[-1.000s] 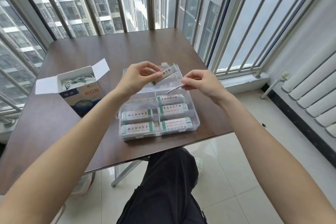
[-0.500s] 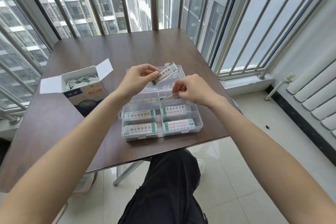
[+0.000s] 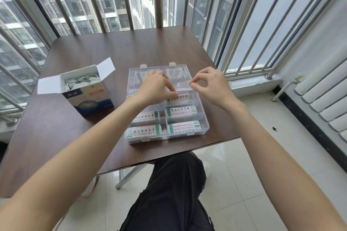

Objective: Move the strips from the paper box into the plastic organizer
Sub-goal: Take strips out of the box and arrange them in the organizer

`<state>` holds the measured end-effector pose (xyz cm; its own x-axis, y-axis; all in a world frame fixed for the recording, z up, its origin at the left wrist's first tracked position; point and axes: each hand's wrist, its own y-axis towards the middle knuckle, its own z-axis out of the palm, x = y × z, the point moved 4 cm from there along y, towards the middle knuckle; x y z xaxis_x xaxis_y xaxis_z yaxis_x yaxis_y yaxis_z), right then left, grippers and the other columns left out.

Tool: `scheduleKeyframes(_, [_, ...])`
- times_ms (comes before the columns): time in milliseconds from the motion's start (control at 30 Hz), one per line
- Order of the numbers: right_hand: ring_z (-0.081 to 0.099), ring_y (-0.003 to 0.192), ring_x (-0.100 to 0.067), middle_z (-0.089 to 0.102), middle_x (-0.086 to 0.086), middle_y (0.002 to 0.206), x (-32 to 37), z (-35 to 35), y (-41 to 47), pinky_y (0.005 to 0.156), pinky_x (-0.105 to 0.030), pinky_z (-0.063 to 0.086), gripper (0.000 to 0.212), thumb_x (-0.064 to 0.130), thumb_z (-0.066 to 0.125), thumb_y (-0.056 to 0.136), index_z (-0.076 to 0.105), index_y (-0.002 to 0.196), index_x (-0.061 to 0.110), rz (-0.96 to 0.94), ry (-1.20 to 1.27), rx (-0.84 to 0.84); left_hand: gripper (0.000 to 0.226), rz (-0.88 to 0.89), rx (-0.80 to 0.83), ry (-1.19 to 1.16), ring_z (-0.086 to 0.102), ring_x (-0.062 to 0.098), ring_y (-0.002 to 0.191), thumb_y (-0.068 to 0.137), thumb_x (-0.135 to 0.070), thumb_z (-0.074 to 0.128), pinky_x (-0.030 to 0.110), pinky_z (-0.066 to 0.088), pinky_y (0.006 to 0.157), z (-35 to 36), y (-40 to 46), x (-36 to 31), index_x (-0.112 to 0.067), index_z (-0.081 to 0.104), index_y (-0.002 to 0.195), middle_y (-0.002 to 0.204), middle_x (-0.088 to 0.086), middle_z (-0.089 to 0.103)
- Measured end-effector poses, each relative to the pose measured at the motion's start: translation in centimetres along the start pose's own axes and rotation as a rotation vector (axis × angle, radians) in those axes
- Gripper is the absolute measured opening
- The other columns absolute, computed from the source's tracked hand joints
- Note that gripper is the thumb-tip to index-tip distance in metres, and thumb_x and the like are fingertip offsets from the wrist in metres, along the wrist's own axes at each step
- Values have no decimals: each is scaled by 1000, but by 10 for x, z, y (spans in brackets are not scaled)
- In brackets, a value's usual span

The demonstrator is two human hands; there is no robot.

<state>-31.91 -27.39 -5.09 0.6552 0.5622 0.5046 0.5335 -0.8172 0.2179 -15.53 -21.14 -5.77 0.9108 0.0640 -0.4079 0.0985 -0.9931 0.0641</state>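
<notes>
Balcony corner, barred windows, dark brown table [image 3: 90,129] mid-frame. Head view: paper box [image 3: 88,93] centre-left, flaps open, strips [image 3: 80,81] inside. Plastic organizer [image 3: 166,103] centre, lid back, several compartments filled. Left hand [image 3: 155,88] presses fingertips on strip [image 3: 180,98] in upper-right compartment; lay flat, seat within dividers. Right hand [image 3: 210,85] hovers above organizer's right edge, thumb and forefinger pinched, cannot tell whether holding anything. Both forearms extended from lower frame.
</notes>
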Motion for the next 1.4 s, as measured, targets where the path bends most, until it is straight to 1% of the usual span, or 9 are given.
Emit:
scheduleKeyframes(200, [35, 115, -19, 50, 2, 118, 8, 15, 3, 98, -29, 30, 14, 39, 71, 81, 75, 90, 30, -47, -123, 226, 21, 112, -83, 136, 34, 12, 90, 76, -46, 70, 28, 34, 79, -3, -5, -7, -31, 75, 91, 94, -6, 50])
scheduleKeyframes(433, [33, 115, -21, 47, 2, 124, 21, 18, 13, 102, -36, 33, 10, 38, 70, 82, 74, 87, 30, -142, -275, 331, 32, 248, -31, 369, 40, 17, 104, 84, -53, 57, 27, 30, 84, -2, -8, -11, -31, 73, 101, 110, -4, 54])
scheduleKeyframes(700, [38, 116, -23, 50, 1, 127, 23, 17, 13, 95, -36, 34, 30, 41, 54, 92, 72, 104, 20, -167, -468, 342, 37, 263, 39, 337, 37, 16, 104, 84, -56, 55, 24, 24, 82, -2, -5, -2, -28, 74, 99, 112, -4, 53])
scheduleKeyframes(833, [37, 120, -24, 49, 1, 133, 18, 21, 13, 99, -37, 35, 32, 28, 47, 95, 73, 96, 11, -70, -354, 363, 38, 261, 32, 336, 37, 17, 105, 86, -56, 53, 27, 27, 87, 0, -7, 0, -27, 74, 100, 113, -4, 53])
scheduleKeyframes(933, [35, 124, -24, 48, 2, 138, 16, 21, 11, 103, -39, 34, 33, 27, 46, 95, 74, 91, 8, -12, -268, 376, 38, 257, 17, 317, 37, 17, 106, 86, -55, 53, 26, 24, 83, 1, -8, 0, -27, 73, 101, 114, -5, 54])
scheduleKeyframes(1033, [36, 126, -25, 47, 1, 141, 16, 15, 11, 102, -39, 33, 38, 32, 42, 97, 71, 98, 7, -52, -402, 315, 36, 240, 17, 291, 38, 17, 106, 86, -54, 55, 27, 24, 83, 2, -7, 1, -27, 73, 102, 113, -5, 54])
scheduleKeyframes(1133, [28, 133, -24, 41, 0, 146, 18, 17, 10, 104, -39, 28, 44, 32, 36, 100, 68, 107, 3, -85, -460, 343, 36, 235, 12, 275, 38, 18, 107, 85, -53, 56, 29, 26, 84, 2, -7, 2, -27, 73, 101, 113, -4, 55])
scheduleKeyframes(1300, [18, 140, -19, 34, 1, 151, 14, 18, 11, 111, -42, 24, 43, 28, 37, 100, 69, 101, 0, 28, -251, 288, 33, 230, -8, 251, 39, 18, 104, 84, -53, 58, 27, 26, 81, 3, -8, 3, -30, 73, 102, 111, -4, 55])
scheduleKeyframes(1400, [18, 141, -19, 34, 3, 151, 17, 16, 10, 108, -41, 24, 44, 33, 35, 101, 65, 114, 4, -7, -412, 276, 32, 229, -6, 252, 39, 18, 104, 84, -53, 58, 27, 25, 80, 4, -6, 3, -31, 72, 102, 110, -5, 55])
